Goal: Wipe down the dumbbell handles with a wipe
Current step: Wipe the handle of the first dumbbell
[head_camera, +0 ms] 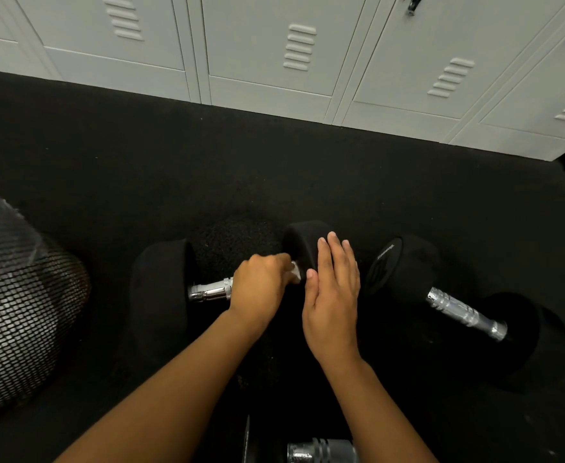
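A black dumbbell with a chrome handle (211, 291) lies on the floor in the middle. My left hand (261, 284) is closed around the right part of that handle, with a white wipe (296, 272) showing at its fingertips. My right hand (333, 289) rests flat, fingers apart, on the dumbbell's right head (303, 238). A second black dumbbell (465, 314) lies to the right, its chrome handle bare. The chrome handle of a third dumbbell (321, 451) shows at the bottom edge.
The floor (140, 162) is black rubber. Grey lockers (274, 55) line the far side. A black mesh bin (13, 302) stands at the left, close to the middle dumbbell's left head.
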Tool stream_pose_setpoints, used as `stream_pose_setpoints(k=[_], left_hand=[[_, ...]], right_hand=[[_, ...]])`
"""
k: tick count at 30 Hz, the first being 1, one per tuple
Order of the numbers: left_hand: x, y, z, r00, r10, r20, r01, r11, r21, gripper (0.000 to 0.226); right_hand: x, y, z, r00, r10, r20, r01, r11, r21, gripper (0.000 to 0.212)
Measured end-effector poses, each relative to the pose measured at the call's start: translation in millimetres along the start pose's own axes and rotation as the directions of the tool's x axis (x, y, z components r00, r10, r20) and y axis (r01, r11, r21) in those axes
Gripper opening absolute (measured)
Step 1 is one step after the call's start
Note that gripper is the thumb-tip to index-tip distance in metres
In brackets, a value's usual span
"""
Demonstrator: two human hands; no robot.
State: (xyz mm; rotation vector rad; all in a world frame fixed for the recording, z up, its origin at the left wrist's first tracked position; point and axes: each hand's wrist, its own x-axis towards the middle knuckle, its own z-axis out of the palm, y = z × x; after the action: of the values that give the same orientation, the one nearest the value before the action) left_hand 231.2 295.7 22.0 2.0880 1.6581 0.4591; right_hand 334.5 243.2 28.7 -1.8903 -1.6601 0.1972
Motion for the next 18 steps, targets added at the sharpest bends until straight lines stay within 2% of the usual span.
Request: stream_pose_setpoints(k=[2, 4, 6, 10, 13, 18], left_hand=[[-8, -6, 10, 0.98, 0.142, -0.137, -0.146, 0.989, -0.019, 0.021], [-20, -14, 23, 0.91, 0.302, -0.284, -0.32, 0.947, -0.02, 0.025], [-25, -28, 31, 0.857, 0.398, -0.326, -0.416, 0.909, 0.016, 0.025], [-26, -35, 33, 0.824, 0.468, -0.32, -0.473, 0.879, 0.067, 0.024], [-18, -23, 29, 0.826, 0.499, -0.263, -0.494, 0.865, 0.087, 0.024], [-29, -39, 25, 0.845, 0.489, -0.216, -0.468, 0.872, 0.141, 0.031]], right_hand=[[1, 0, 0, 1.0, 0.004, -0.009, -0.004, 1.0, 0.002, 0.048], [1, -1, 0, 1.0, 0.01, -0.008, -0.01, 1.0, 0.007, 0.049], [-1, 1, -1, 1.0, 0.009, 0.005, -0.009, 1.0, 0.014, 0.049], [-1, 3, -3, 1.0, 0.0, 0.018, -0.001, 1.0, 0.026, 0.049], [-1, 2, -2, 1.0, -0.002, 0.017, 0.001, 0.999, 0.033, 0.048], [2, 3, -3, 0.999, -0.017, 0.031, 0.016, 0.999, 0.045, 0.049]])
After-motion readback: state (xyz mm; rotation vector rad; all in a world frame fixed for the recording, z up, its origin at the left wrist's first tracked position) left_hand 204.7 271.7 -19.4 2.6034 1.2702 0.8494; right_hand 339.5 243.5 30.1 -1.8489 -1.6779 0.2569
